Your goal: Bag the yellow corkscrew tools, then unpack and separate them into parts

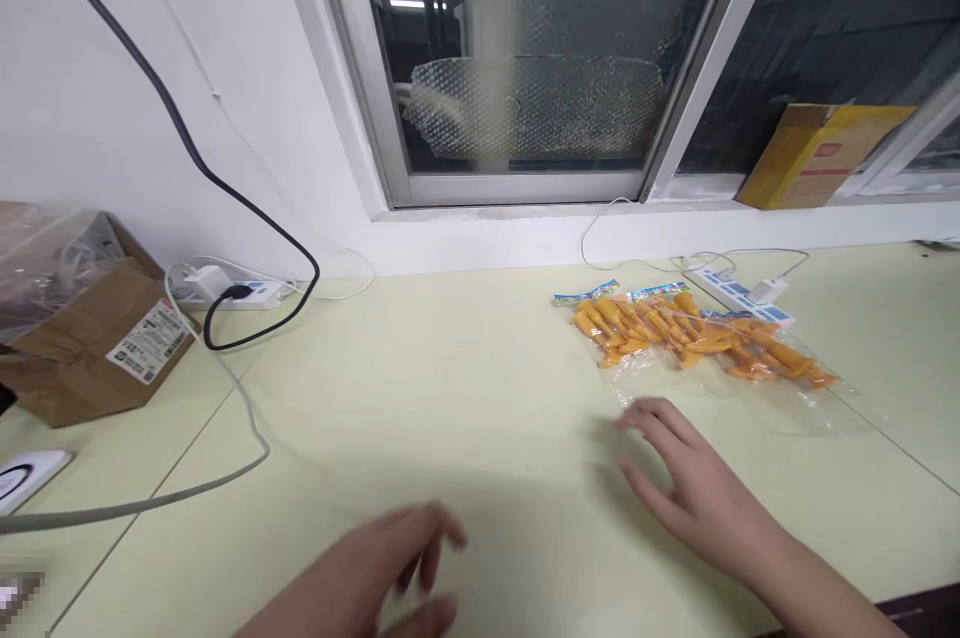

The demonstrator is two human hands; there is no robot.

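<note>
Several clear plastic bags of orange plastic pieces [682,333] lie together on the pale table [450,368], with shiny blue patterned strips along their tops. My right hand [686,488] is just in front of the bags, its thumb apart from the fingers and nothing in it. At the bottom middle, my left hand [390,563] hovers over the table, slightly blurred, fingers curved and thumb apart, with nothing between them.
A cardboard box [97,338] holding plastic-wrapped items stands at the left. Behind it is a power strip [255,293] with black and grey cables. Another power strip [739,296] lies behind the bags. A yellow-taped carton [821,158] leans on the window.
</note>
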